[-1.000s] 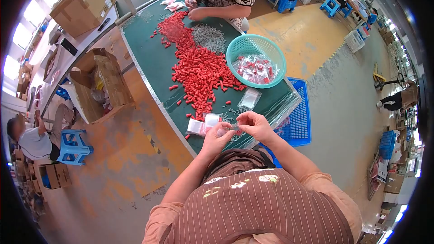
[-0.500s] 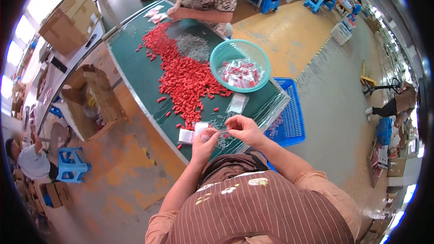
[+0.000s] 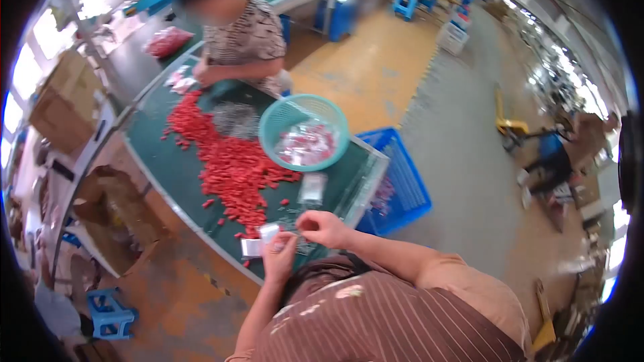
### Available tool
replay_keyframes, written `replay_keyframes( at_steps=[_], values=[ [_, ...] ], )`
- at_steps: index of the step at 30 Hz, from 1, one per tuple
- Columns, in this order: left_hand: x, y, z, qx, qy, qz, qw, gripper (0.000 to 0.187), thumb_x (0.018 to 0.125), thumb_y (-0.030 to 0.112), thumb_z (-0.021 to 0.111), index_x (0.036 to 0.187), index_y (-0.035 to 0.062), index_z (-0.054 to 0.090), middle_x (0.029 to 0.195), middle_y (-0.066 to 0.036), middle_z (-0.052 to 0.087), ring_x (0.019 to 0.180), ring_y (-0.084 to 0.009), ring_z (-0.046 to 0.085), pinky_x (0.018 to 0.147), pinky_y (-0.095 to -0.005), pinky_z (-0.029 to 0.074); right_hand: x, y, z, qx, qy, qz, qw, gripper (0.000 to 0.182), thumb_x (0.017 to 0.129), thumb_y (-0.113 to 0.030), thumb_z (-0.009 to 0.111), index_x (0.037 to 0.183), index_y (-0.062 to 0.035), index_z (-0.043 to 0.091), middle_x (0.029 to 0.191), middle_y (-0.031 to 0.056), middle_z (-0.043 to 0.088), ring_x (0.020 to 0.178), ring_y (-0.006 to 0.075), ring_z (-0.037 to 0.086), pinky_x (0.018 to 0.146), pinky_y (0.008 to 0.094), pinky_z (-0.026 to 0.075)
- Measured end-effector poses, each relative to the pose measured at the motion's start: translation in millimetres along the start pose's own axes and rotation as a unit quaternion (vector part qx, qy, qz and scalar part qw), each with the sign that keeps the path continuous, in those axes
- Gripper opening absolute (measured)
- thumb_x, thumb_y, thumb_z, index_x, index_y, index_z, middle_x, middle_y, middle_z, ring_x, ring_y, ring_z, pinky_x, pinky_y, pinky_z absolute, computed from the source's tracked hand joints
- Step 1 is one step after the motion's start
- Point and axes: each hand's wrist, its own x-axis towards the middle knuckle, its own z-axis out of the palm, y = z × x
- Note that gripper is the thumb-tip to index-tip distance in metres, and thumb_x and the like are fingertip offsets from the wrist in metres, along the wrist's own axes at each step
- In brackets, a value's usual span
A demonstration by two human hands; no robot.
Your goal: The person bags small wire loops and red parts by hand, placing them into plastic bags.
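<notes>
Over the near corner of the green table (image 3: 181,188), my left hand (image 3: 278,258) is pinched on what looks like a small clear plastic bag, mostly hidden by the fingers. Just to its right, my right hand (image 3: 325,229) has its fingers bent together; anything between them is too blurred to make out. Small packs of white-and-clear bags (image 3: 251,248) lie beside my left hand. Loose grey screws (image 3: 305,247) are scattered below my hands. Beyond them spreads a heap of red plastic plugs (image 3: 238,174). Another clear bag stack (image 3: 312,189) lies above my right hand.
A teal basket (image 3: 268,127) of filled bags sits at the table's right side. Below that edge is a blue crate (image 3: 416,198). Across the table, a co-worker (image 3: 245,40) stands near a grey screw pile (image 3: 235,121). An open cardboard box (image 3: 114,221) is on the left.
The view has swung, so the table appears lower and further left. My hands, close together before over a thin clear piece, are now slightly apart. The co-worker's head has come into view.
</notes>
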Motion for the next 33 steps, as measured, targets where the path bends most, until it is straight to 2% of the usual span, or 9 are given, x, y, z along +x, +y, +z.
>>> replay_keyframes(
  at_steps=[2,4,7,8,10,13,16,23,33],
  values=[
    [-1,0,-1,0.097,0.001,0.0,0.995,0.007,0.088,0.011,0.066,0.091,0.0049,0.067,0.08,0.003,0.06,0.075,-0.0068,0.053,0.067,-0.023,0.044,-3,-3,-2,-0.004,0.009,-0.013,1.0,0.018,0.083,-0.004,0.064,0.1,-0.0023,0.06,0.082,0.0028,0.062,0.072,0.0094,0.06,0.065,0.026,0.05],
    [-2,7,3,0.187,-0.022,0.013,0.982,0.012,0.088,0.014,0.065,0.093,0.0037,0.067,0.083,0.002,0.063,0.076,-0.0057,0.054,0.069,-0.0227,0.045,-8,0,-9,-0.026,0.002,0.003,1.0,0.018,0.082,-0.004,0.066,0.099,-0.0024,0.061,0.081,0.0038,0.063,0.073,0.0099,0.062,0.065,0.0256,0.051],
    [1,3,9,0.139,-0.078,0.025,0.987,0.014,0.089,0.018,0.066,0.094,0.0042,0.066,0.086,0.0,0.064,0.081,-0.006,0.056,0.074,-0.0239,0.046,-18,-18,-23,0.008,0.016,0.066,0.998,0.016,0.08,0.0,0.064,0.096,-0.0014,0.061,0.08,0.0047,0.064,0.071,0.011,0.062,0.064,0.0259,0.051],
    [0,7,10,0.092,-0.1,-0.003,0.991,0.018,0.09,0.02,0.065,0.097,0.0044,0.061,0.084,-0.001,0.062,0.072,-0.006,0.054,0.063,-0.0223,0.045,-24,-27,-33,0.018,0.029,0.089,0.995,0.016,0.079,0.002,0.063,0.095,-0.0011,0.062,0.08,0.005,0.064,0.069,0.0112,0.061,0.064,0.0263,0.05],
    [2,7,4,0.029,-0.077,-0.084,0.993,0.016,0.093,0.019,0.057,0.101,0.0057,0.055,0.077,-0.002,0.058,0.06,-0.0073,0.048,0.05,-0.0216,0.039,-31,-29,-71,-0.154,0.09,0.024,0.984,0.015,0.079,0.002,0.062,0.094,0.0009,0.062,0.08,0.0057,0.065,0.071,0.0127,0.061,0.065,0.0273,0.05],
    [1,8,-10,-0.192,-0.056,-0.152,0.968,0.014,0.091,0.011,0.049,0.104,0.0046,0.051,0.071,-0.002,0.053,0.053,-0.0086,0.045,0.043,-0.0232,0.033,-46,-12,-132,-0.284,0.241,0.003,0.928,0.015,0.078,0.003,0.059,0.093,0.0011,0.061,0.083,0.0077,0.062,0.074,0.0168,0.061,0.069,0.028,0.049],
    [3,13,-12,-0.077,-0.027,-0.123,0.989,0.016,0.088,0.01,0.049,0.1,0.0016,0.056,0.072,-0.006,0.055,0.053,-0.0123,0.05,0.044,-0.0244,0.04,-49,-19,-146,-0.387,0.294,-0.093,0.869,0.02,0.077,0.003,0.058,0.095,-0.0006,0.063,0.086,0.0123,0.06,0.076,0.0227,0.06,0.072,0.0305,0.048],
    [-9,29,2,-0.166,0.009,-0.142,0.976,0.017,0.091,0.019,0.063,0.099,0.0039,0.062,0.076,0.0,0.06,0.061,-0.0103,0.056,0.054,-0.0238,0.048,-28,-34,-54,-0.193,0.118,-0.03,0.974,0.018,0.082,-0.006,0.062,0.099,-0.0009,0.065,0.093,0.0101,0.061,0.078,0.0188,0.06,0.073,0.0291,0.049],
    [-15,23,2,-0.086,0.003,-0.077,0.993,0.019,0.089,0.021,0.068,0.078,0.0079,0.06,0.064,0.003,0.053,0.051,-0.0047,0.045,0.044,-0.0197,0.03,3,-29,15,-0.018,-0.026,0.052,0.998,0.02,0.087,-0.015,0.064,0.097,0.0019,0.064,0.088,0.0066,0.064,0.079,0.012,0.059,0.073,0.0274,0.049]
  ],
)
